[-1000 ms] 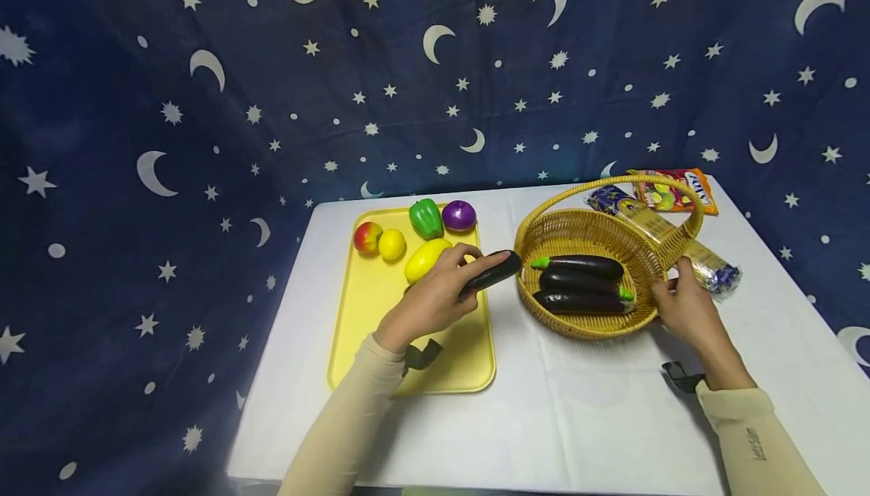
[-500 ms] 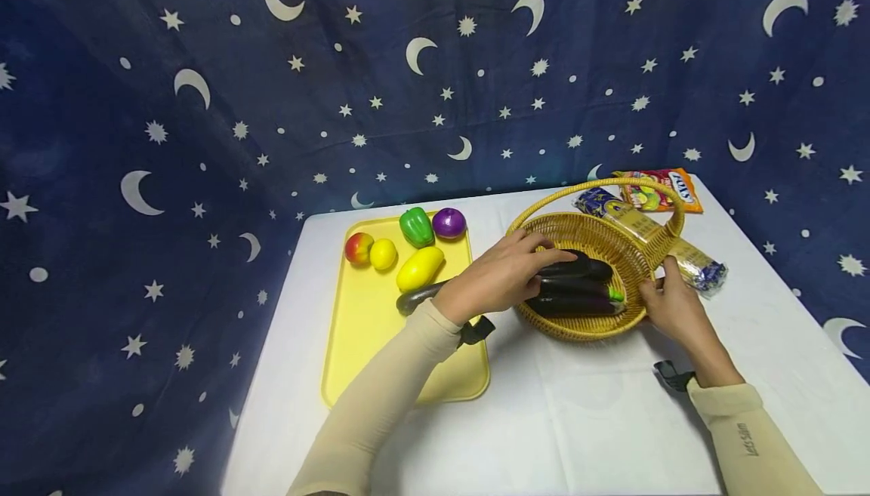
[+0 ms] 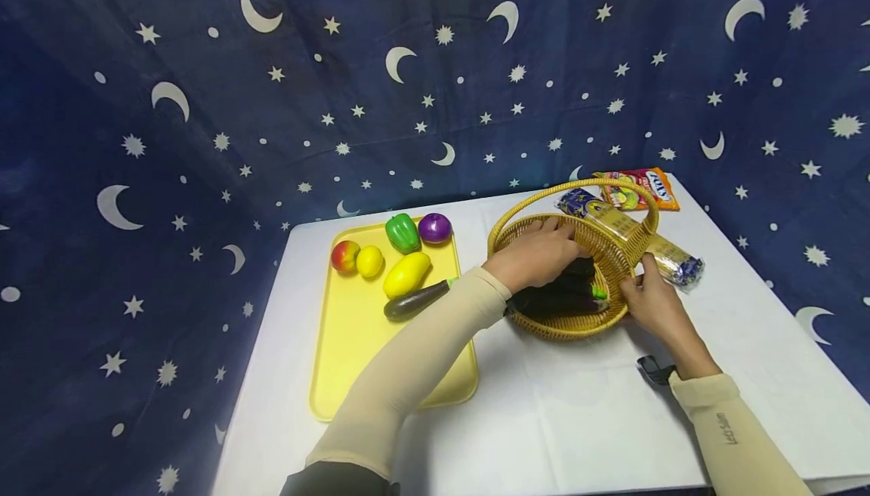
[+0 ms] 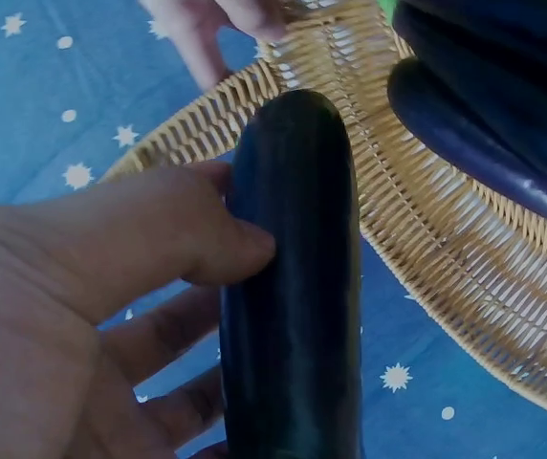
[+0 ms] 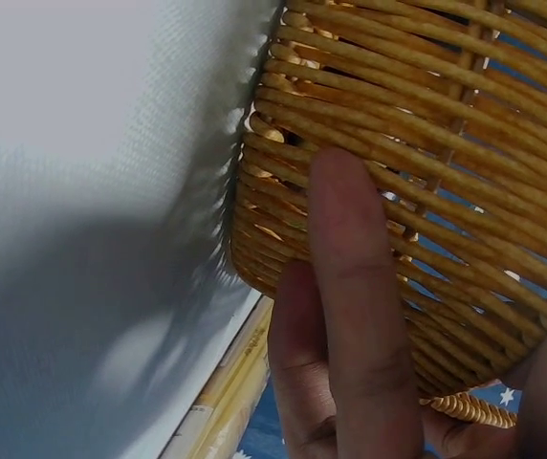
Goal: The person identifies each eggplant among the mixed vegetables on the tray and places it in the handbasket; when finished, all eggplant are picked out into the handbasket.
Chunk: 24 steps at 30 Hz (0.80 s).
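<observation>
My left hand (image 3: 537, 254) reaches into the yellow wicker basket (image 3: 574, 328). In the left wrist view its thumb and fingers hold a dark, glossy eggplant (image 4: 297, 287) over the weave. Several other eggplants (image 3: 557, 303) lie side by side in the basket, partly hidden by this hand in the head view. My right hand (image 3: 659, 301) grips the basket's right side, its fingers (image 5: 350, 229) against the outer wall in the right wrist view. Left of the basket, one more eggplant (image 3: 416, 301) lies on the yellow tray (image 3: 347, 352), its green end near my left sleeve.
Also on the tray are a yellow mango (image 3: 406, 275), a lemon (image 3: 370, 261), a red-yellow peach (image 3: 345, 256), a green bell pepper (image 3: 403, 234) and a purple onion (image 3: 435, 229). Behind the basket lie a pasta packet (image 3: 673, 260) and a candy bag (image 3: 639, 189).
My left hand has carried an eggplant rightward from the tray's edge into the basket. My right hand has kept its grip on the basket's side. The head view has shifted slightly.
</observation>
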Tool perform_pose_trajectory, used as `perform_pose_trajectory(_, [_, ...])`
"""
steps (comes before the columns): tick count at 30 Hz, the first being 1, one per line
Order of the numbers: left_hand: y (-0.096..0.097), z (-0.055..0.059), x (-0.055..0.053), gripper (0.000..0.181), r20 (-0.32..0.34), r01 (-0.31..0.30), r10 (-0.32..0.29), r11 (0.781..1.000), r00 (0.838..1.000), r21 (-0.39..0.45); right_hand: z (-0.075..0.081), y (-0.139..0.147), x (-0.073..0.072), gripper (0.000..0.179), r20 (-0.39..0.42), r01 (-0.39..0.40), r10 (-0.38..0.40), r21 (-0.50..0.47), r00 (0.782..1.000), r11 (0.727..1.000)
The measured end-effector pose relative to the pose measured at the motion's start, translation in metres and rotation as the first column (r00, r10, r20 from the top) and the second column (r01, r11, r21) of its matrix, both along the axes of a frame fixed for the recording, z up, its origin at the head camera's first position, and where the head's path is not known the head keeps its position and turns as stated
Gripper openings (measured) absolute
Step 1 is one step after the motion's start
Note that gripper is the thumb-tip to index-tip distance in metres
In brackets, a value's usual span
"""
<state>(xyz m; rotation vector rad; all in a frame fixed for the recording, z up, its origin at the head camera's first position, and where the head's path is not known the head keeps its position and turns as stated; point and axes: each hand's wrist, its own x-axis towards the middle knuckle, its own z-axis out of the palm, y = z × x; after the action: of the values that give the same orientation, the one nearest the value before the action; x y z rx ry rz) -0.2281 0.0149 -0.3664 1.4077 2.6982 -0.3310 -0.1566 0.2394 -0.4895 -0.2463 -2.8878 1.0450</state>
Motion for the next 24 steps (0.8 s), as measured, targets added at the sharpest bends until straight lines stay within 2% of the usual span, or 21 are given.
perform_pose_trajectory(3, [0.012,-0.001,-0.005,0.046,-0.046,-0.013,0.012,1.000,0.999,-0.025,0.000,-0.001,-0.002,0.047,0.007,0.004,-0.004,-0.001,1.000,1.000])
perform_pose_trajectory(6, [0.025,-0.003,-0.011,0.039,-0.108,0.004,-0.007,0.999,0.994,-0.034,0.001,0.000,-0.002,0.047,-0.007,0.007,-0.007,-0.002,1.000,1.000])
perform_pose_trajectory(9, [0.036,-0.007,-0.019,0.032,-0.139,-0.002,-0.010,0.997,0.990,-0.083,0.000,0.000,-0.002,0.045,-0.012,0.011,-0.011,-0.006,1.000,1.000])
perform_pose_trajectory(15, [0.057,-0.015,-0.031,0.035,-0.114,-0.075,0.051,0.972,0.992,-0.222,-0.003,-0.001,-0.001,0.044,0.019,0.011,-0.011,-0.023,1.000,1.000])
perform_pose_trajectory(24, [0.069,-0.023,-0.037,0.038,-0.144,-0.058,0.025,0.972,0.989,-0.228,-0.002,0.000,0.000,0.046,0.014,0.020,-0.020,-0.007,1.000,1.000])
